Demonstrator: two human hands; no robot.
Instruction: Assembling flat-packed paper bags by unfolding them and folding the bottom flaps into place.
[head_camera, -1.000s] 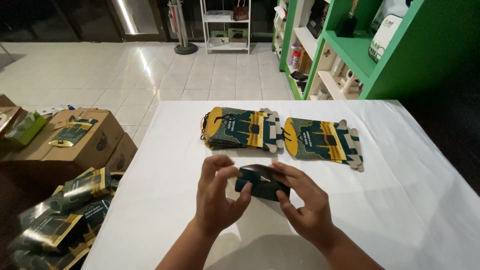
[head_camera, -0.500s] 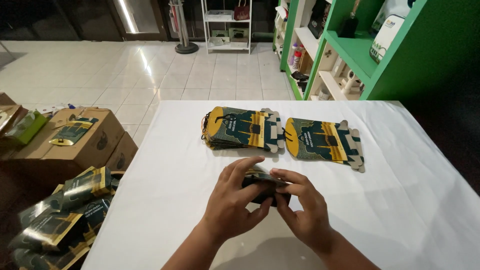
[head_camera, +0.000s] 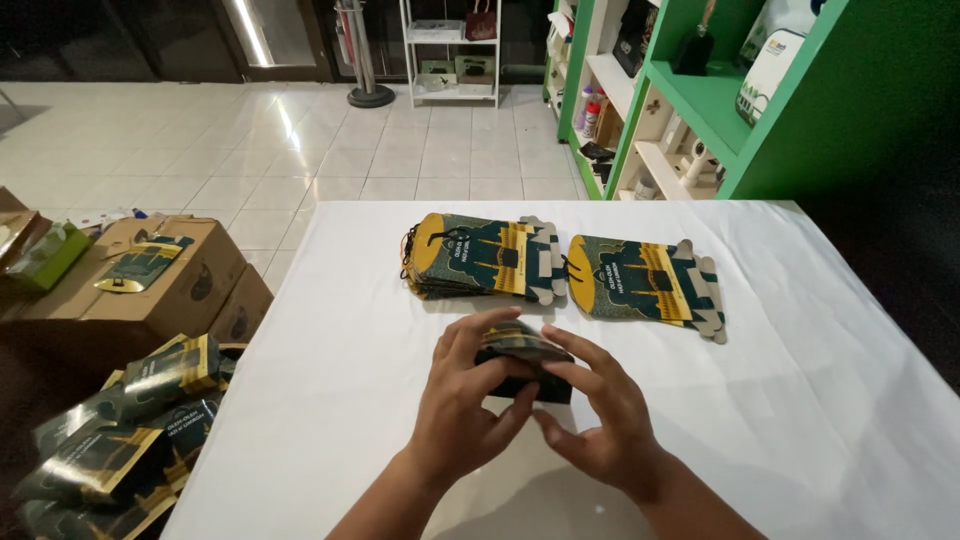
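Observation:
Both of my hands are wrapped around one small dark green and gold carton (head_camera: 520, 352) just above the white table (head_camera: 800, 400). My left hand (head_camera: 465, 400) grips its left side, thumb across the front. My right hand (head_camera: 605, 415) covers its right side and lower edge. Much of the carton is hidden by my fingers. Beyond my hands lie two piles of flat, unfolded cartons with the same print: a thicker stack (head_camera: 480, 257) on the left and a thinner one (head_camera: 645, 283) on the right.
Brown cardboard boxes (head_camera: 140, 285) stand on the floor left of the table, one with a flat carton on top. Several folded cartons (head_camera: 120, 430) are heaped at lower left. Green shelving (head_camera: 720, 100) rises at the back right, a white rack (head_camera: 450, 50) farther off.
The carton, held open and flat between my hands a second ago, is now folded in and closed over by my fingers. Both hands have drawn together around it.

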